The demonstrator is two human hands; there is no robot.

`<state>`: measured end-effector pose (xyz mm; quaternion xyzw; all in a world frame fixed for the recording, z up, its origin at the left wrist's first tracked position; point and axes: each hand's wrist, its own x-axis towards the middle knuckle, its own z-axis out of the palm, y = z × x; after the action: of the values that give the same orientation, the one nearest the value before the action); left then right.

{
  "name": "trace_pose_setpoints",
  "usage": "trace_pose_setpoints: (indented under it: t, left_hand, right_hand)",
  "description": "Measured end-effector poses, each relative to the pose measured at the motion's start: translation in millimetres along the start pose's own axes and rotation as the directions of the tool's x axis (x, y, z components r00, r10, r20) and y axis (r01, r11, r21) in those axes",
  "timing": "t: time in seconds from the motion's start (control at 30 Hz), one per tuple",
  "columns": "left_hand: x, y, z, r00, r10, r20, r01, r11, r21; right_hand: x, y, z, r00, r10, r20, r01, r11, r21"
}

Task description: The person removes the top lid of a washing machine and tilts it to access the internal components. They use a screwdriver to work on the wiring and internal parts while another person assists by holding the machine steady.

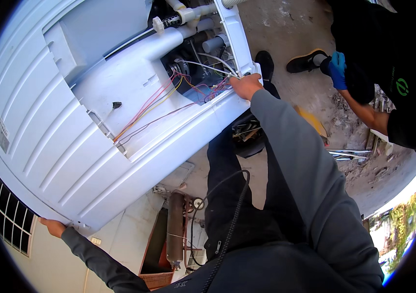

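Observation:
A big white ribbed plastic appliance casing (61,127) fills the upper left, tipped on its side. An open compartment (195,68) shows coloured wires (159,97), white hoses (188,14) and a dark motor part. My right hand (244,85) rests at the compartment's edge, fingers closed on the rim where the wires bunch. My left hand (52,227) grips the casing's lower corner at the far left. Both my arms wear grey sleeves.
Another person in black clothing and a blue glove (337,68) stands at upper right, with dark shoes (305,61) on the concrete floor. A brown cylinder (174,229), a barred window (3,215) and metal strips (349,154) are also in view.

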<state>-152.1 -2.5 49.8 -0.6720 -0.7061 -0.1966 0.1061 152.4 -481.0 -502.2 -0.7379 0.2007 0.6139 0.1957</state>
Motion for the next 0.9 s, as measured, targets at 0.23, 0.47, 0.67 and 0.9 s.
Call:
trace_pose_setpoints:
  t: [0.23, 0.47, 0.67, 0.9]
  left_hand:
    - [39.9, -34.8, -8.5, 0.996, 0.032, 0.084, -0.030, 0.999, -0.035]
    - [35.4, -26.0, 6.7, 0.991, 0.032, 0.130, -0.023, 0.998, -0.066]
    - [56.8, -35.4, 29.5, 0.982, -0.028, 0.184, 0.059, 0.984, -0.167]
    - [74.0, -50.6, 36.2, 0.968, -0.012, 0.249, 0.059, 0.982, -0.181]
  right_hand:
    - [-33.1, -6.9, 11.9, 0.973, 0.050, -0.225, -0.007, 0.982, 0.188]
    - [-30.1, 13.4, 49.2, 0.757, -0.067, -0.650, 0.301, 0.919, 0.256]
    - [-27.9, 19.0, 56.4, 0.621, -0.058, -0.781, 0.432, 0.857, 0.280]
    - [-42.0, 24.5, 51.0, 0.608, -0.061, -0.792, 0.424, 0.868, 0.259]
